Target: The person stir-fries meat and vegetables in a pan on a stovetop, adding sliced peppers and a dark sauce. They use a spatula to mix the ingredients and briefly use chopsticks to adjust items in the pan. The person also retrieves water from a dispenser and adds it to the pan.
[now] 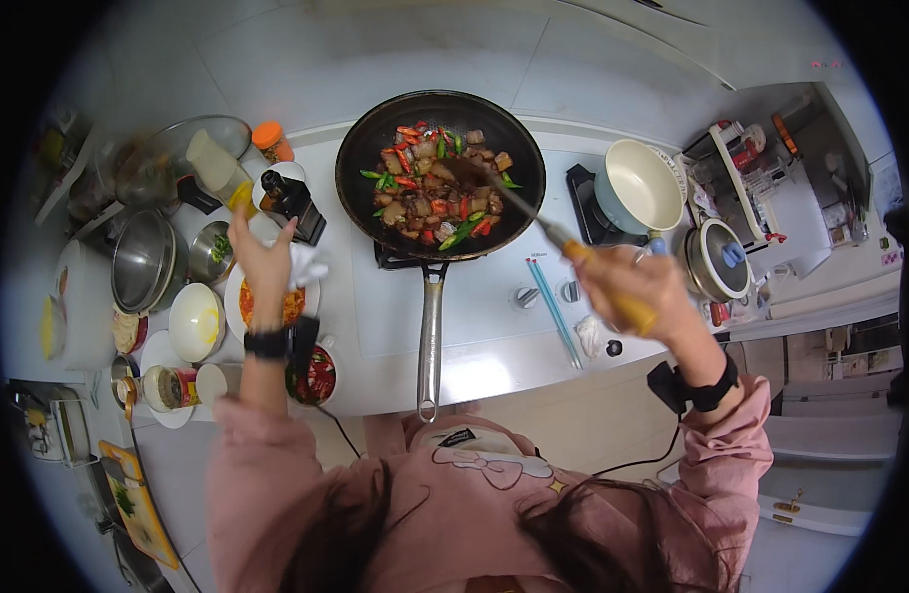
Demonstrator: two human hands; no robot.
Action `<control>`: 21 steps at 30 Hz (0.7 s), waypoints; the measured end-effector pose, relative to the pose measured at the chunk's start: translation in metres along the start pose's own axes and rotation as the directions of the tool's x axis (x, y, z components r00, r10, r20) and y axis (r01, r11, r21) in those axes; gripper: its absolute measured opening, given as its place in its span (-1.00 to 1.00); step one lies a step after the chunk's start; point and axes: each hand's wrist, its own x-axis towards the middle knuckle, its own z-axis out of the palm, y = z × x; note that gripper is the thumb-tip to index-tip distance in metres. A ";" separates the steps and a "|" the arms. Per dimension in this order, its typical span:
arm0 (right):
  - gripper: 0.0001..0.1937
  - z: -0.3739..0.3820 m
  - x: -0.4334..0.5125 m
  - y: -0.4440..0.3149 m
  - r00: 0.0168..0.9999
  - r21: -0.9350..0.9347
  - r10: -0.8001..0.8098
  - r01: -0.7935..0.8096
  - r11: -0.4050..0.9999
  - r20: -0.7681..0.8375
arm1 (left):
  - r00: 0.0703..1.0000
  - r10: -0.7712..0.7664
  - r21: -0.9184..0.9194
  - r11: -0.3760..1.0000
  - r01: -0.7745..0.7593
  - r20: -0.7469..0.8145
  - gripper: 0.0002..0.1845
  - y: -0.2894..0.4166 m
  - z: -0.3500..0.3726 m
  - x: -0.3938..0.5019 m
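Note:
My right hand grips the yellow handle of a spatula, blurred by motion. Its dark blade rests among sliced meat with red and green peppers in a black frying pan. The pan sits on the left burner, its steel handle pointing toward me. On the left, my left hand reaches over the counter with thumb and fingers apart. Its fingertips are at the yellow cap of a pale bottle; whether they touch is unclear. Close by stands a dark sauce bottle.
An orange-lidded jar stands behind the bottles. Below my left hand are a plate of red-orange food, a white bowl and a bowl of cut peppers. A cream-lined pot and blue chopsticks are right.

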 end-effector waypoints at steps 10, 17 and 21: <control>-0.76 -0.015 0.042 0.102 0.767 0.613 0.630 -0.556 0.562 0.119 | 0.308 -0.094 -0.166 0.675 0.719 0.947 -0.64 0.149 -0.073 -0.168; -0.70 0.086 -0.011 0.178 0.404 0.920 0.839 -0.297 -0.257 0.365 | 0.252 -0.019 -0.192 0.591 0.783 0.968 -0.75 0.119 -0.069 -0.167; -0.72 0.127 -0.026 0.148 0.530 0.953 0.828 -0.301 -0.019 0.184 | 0.212 -0.010 -0.174 0.535 0.827 0.977 -0.75 0.115 -0.070 -0.163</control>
